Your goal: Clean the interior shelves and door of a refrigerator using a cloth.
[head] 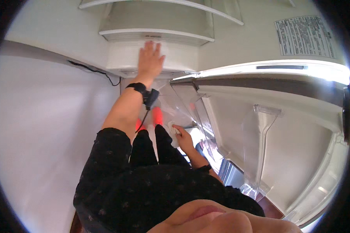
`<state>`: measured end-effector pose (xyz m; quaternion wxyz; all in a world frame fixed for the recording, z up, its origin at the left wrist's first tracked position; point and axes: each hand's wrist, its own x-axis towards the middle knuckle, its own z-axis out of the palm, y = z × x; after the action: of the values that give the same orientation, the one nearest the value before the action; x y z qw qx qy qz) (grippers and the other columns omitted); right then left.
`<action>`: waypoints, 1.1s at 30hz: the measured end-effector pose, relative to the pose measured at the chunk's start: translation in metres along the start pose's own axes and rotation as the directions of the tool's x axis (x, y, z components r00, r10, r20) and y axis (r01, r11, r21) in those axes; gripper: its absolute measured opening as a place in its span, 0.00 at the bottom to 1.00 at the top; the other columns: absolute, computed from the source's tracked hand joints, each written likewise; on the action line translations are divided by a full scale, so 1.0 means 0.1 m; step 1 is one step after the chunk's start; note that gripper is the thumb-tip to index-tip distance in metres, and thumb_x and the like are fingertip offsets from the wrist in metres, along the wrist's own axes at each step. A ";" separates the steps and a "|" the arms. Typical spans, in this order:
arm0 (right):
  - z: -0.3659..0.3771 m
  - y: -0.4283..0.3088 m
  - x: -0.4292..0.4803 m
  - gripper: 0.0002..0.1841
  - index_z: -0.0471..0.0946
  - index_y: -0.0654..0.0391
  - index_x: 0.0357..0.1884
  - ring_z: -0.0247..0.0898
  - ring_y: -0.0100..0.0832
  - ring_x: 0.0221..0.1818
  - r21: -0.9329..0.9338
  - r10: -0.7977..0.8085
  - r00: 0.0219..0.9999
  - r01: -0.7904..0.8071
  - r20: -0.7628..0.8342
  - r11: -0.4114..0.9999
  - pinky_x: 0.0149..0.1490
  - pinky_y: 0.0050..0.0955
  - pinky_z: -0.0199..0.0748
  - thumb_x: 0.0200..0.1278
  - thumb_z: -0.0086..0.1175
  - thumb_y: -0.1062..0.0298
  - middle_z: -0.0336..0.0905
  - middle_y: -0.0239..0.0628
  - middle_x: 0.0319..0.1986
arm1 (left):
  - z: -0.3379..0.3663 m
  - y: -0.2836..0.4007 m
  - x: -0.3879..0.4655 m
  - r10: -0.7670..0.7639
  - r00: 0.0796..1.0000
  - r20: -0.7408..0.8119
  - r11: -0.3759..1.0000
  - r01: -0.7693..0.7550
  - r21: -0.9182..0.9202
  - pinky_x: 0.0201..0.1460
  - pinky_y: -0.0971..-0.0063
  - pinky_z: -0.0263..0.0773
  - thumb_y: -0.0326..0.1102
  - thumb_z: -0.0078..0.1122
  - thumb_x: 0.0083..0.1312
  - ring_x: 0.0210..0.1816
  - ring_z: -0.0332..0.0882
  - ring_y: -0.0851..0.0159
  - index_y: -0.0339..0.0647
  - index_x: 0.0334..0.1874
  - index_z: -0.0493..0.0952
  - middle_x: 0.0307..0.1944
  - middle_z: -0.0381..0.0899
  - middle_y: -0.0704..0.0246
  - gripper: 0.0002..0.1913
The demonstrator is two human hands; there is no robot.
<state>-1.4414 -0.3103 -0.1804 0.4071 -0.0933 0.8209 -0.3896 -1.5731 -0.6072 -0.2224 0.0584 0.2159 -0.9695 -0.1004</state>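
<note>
My left hand (150,60) reaches forward into an opened refrigerator, its fingers slightly apart and holding nothing. It is just below the lower white-edged shelf (180,33), in front of a pale lower panel (178,54). Whether its fingertips touch the panel or the shelf edge, I cannot tell. A black strap with a small dark device (150,98) is on that wrist. Lower down, beside my legs, my right hand (185,140) grips a crumpled white cloth (173,132). Part of the cloth is hidden behind the fingers.
On the right the refrigerator door (294,145) stands wide open, with a clear plastic door bin (252,145) on it. A white wall (46,122) rises close on the left, and a black cord (90,69) runs along it. A printed label (304,37) is on the cabinet side.
</note>
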 end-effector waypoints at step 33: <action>-0.03 -0.32 0.26 0.19 0.70 0.49 0.50 0.71 0.37 0.40 -0.159 -0.207 0.975 0.218 0.085 0.963 0.46 0.27 0.66 0.53 0.45 0.73 0.73 0.42 0.44 | -1.82 -0.56 -0.28 -0.049 0.997 -0.053 0.974 0.060 0.216 0.45 0.65 0.67 0.25 0.45 0.53 0.45 0.70 0.57 0.40 0.36 0.75 0.42 0.73 0.61 0.10</action>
<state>-1.4659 -0.3424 -0.1723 0.3811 -0.2280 0.8217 -0.3572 -1.4965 -0.6751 -0.0596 0.0547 0.2499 -0.9667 0.0101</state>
